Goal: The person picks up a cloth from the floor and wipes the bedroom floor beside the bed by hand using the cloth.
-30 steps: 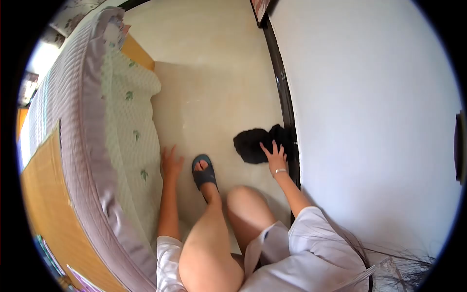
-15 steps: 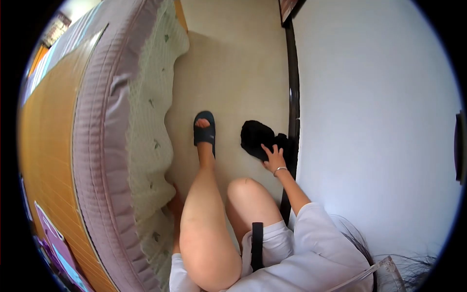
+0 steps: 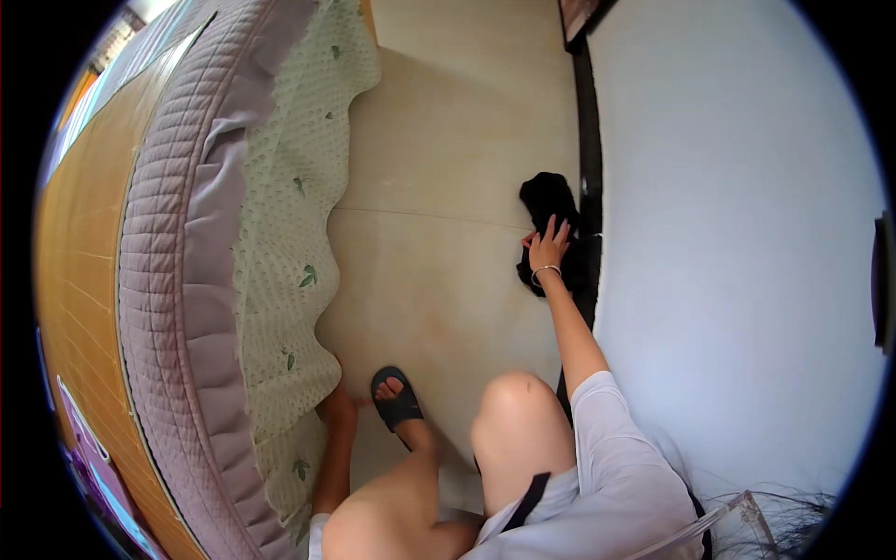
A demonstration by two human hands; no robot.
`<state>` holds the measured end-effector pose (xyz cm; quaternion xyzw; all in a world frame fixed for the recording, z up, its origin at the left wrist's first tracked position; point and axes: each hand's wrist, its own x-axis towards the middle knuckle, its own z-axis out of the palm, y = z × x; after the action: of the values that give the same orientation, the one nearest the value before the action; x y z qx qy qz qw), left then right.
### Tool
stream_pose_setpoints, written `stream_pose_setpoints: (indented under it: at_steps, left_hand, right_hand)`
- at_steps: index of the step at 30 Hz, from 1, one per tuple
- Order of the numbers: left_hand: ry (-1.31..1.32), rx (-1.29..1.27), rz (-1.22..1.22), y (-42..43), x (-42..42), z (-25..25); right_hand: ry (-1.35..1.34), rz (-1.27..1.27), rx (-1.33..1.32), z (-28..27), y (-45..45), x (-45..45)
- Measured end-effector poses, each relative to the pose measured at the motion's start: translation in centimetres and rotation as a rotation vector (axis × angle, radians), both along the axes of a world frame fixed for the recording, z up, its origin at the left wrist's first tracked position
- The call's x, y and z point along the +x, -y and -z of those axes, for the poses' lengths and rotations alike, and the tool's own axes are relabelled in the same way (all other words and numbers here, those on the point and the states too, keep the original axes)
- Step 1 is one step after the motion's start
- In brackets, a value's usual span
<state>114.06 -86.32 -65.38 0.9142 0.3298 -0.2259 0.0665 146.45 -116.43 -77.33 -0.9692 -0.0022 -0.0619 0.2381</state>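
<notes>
Pressing the right hand onto a crumpled black cloth on the floor, with the grip open and fingers apart, clamped on nothing. Reaching low with the left hand beside the scalloped edge of a pale green bed skirt; blurred there, so impossible to tell how far open. Lying on smooth beige floor, close against a dark baseboard under a white wall: the cloth. Counting two hands, one cloth, one bracelet at the right wrist and one visible dark slide sandal.
</notes>
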Motion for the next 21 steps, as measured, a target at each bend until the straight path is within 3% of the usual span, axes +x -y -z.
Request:
stream_pose_setpoints:
  at_steps: [3,7,9,10,12,13,15,17,18,19,20,21]
  left_hand:
    - [0.064,-0.144,-0.044,-0.6,-0.4,0.6]
    - [0.091,-0.260,-0.068,-1.2,-0.8,1.7]
    - [-0.161,-0.608,-0.207,-1.1,0.8,0.3]
    - [-0.167,-0.606,-0.220,-0.8,1.2,-1.1]
    - [0.245,-0.806,-0.231,-0.4,2.3,-4.7]
    - [0.233,-0.795,-0.239,-1.0,3.0,-6.6]
    - [0.769,-0.611,-0.403,-1.8,4.6,-9.1]
    - [0.862,-0.684,-0.460,-3.5,4.6,-9.1]
    - [0.958,-0.766,-0.514,-4.1,4.5,-9.0]
    - [0.957,-0.764,-0.512,-4.2,4.5,-8.9]
    - [0.926,-0.712,-0.463,-4.2,4.5,-8.8]
    - [0.894,-0.664,-0.415,-4.0,4.3,-8.6]
  right_hand:
    - [-0.135,0.144,-0.142,-0.7,-3.7,1.9]
    - [-0.070,-0.064,-0.182,-0.5,-8.4,5.3]
    - [-0.084,-0.153,-0.203,-1.2,-11.2,6.1]
    - [-0.086,-0.250,-0.214,-1.7,-13.5,6.0]
    - [-0.041,-0.441,-0.210,-2.8,-19.1,4.1]
    - [-0.002,-0.543,-0.188,-2.8,-22.7,2.4]
    - [0.067,-0.754,-0.145,-0.9,-27.1,-0.8]
    - [0.103,-1.034,0.006,-1.9,-30.1,-5.7]
    - [-0.228,-1.093,0.327,-2.3,-31.3,-8.3]
    - [-0.117,-1.061,0.455,-2.2,-31.5,-11.7]
    - [-0.305,-1.388,0.146,-2.0,-30.6,-13.7]
    - [-0.228,-1.559,0.144,-1.8,-29.7,-15.5]
